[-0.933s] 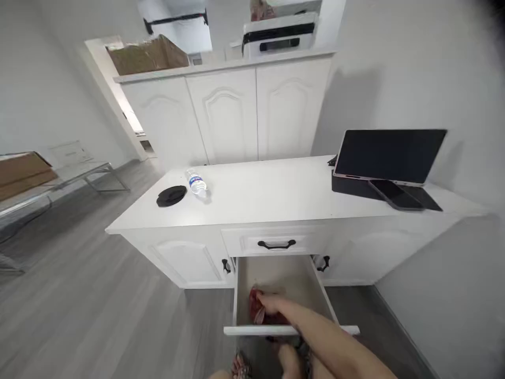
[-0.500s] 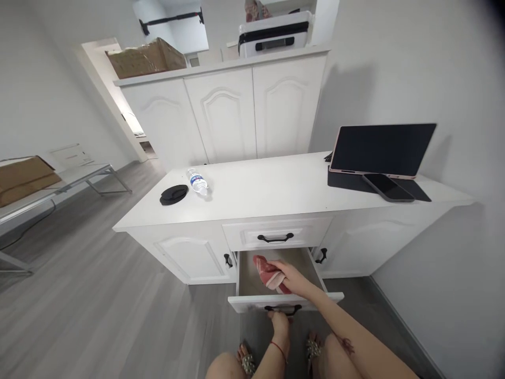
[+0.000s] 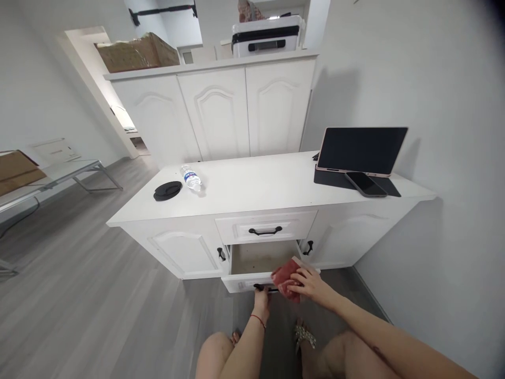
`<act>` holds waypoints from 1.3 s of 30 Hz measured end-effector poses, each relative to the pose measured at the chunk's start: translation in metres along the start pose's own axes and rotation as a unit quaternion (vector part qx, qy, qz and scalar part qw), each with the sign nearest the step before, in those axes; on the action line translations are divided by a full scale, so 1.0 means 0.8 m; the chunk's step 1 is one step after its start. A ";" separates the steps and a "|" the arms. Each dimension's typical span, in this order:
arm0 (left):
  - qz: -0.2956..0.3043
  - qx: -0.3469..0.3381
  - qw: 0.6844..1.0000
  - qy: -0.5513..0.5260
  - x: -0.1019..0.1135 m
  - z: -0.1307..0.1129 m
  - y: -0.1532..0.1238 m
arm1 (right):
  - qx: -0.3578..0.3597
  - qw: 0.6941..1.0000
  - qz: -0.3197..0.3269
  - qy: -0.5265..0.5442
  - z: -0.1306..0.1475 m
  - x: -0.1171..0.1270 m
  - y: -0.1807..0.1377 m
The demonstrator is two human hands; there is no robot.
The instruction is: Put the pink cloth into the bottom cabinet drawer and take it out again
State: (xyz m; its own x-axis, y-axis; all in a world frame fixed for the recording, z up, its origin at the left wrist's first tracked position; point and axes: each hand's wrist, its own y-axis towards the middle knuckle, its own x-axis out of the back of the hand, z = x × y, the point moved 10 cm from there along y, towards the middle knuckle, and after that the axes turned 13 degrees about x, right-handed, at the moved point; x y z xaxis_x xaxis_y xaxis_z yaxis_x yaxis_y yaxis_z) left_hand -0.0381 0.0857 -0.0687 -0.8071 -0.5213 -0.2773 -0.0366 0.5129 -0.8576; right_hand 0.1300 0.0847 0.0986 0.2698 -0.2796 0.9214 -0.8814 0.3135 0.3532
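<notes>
- White cabinet [image 3: 252, 192], lower drawer [image 3: 258, 258] open, its front edge partly hidden by hands
- left hand [image 3: 261, 299] reaches up, fingers curled on the drawer handle [image 3: 258, 287]
- right hand [image 3: 311, 284] clamps a red cloth [image 3: 286, 275] over the drawer's front right corner

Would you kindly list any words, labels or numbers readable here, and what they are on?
None is readable.
Water bottle: blue label, too blurred.
Tablet and phone: screens dark.
Red cloth in the right hand: no print visible.
</notes>
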 end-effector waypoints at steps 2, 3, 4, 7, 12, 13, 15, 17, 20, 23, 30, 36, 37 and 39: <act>-0.006 -0.002 1.000 -0.013 0.004 -0.002 -0.007 | 0.010 1.000 -0.001 -0.020 0.001 -0.008 -0.008; -0.005 -0.004 1.000 -0.021 0.006 -0.003 -0.011 | 0.014 0.999 -0.005 -0.029 0.002 -0.012 -0.007; -0.002 -0.005 1.000 -0.028 0.007 -0.004 -0.016 | 0.020 0.999 -0.008 -0.036 0.004 -0.016 -0.002; 0.004 -0.006 0.999 -0.049 0.014 -0.003 -0.030 | 0.033 0.999 -0.002 -0.041 0.020 -0.033 0.036; -0.006 -0.013 0.997 -0.081 0.032 0.001 -0.049 | 0.020 1.000 0.017 0.006 0.060 -0.072 0.138; -0.009 -0.015 0.996 -0.085 0.036 0.001 -0.052 | 0.025 0.999 0.015 0.015 0.070 -0.079 0.157; -0.016 -0.017 0.996 -0.087 0.045 0.000 -0.056 | 0.030 0.999 0.013 0.033 0.085 -0.091 0.189; -0.027 -0.018 0.996 -0.087 0.056 -0.002 -0.059 | 0.036 0.998 0.010 0.050 0.095 -0.098 0.209; -0.037 -0.019 0.995 -0.085 0.071 -0.008 -0.064 | 0.012 0.993 -0.002 0.119 0.093 -0.097 0.217; -0.047 -0.013 0.995 -0.084 0.079 -0.011 -0.070 | -0.025 0.981 -0.011 0.191 0.078 -0.088 0.201; -0.055 0.018 0.995 -0.083 0.065 0.007 -0.078 | -0.088 0.983 0.025 0.157 0.029 -0.056 0.097; -0.042 0.035 0.992 -0.111 0.027 0.017 -0.069 | -0.163 0.986 0.010 0.035 -0.007 -0.036 0.012; -0.039 0.036 0.992 -0.117 0.019 0.016 -0.066 | -0.181 0.983 -0.007 0.005 -0.010 -0.034 0.003; -0.032 0.036 0.990 -0.129 0.006 0.010 -0.060 | -0.235 0.970 -0.062 -0.029 -0.014 -0.032 -0.012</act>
State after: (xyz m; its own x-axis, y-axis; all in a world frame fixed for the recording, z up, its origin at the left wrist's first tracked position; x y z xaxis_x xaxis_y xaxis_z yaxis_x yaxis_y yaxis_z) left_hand -0.0353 0.0531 -0.0326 -0.6264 -0.7127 -0.3157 -0.0319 0.4281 -0.9032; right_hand 0.1358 0.0992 0.0738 0.3276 -0.3880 0.8615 -0.5664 0.6491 0.5077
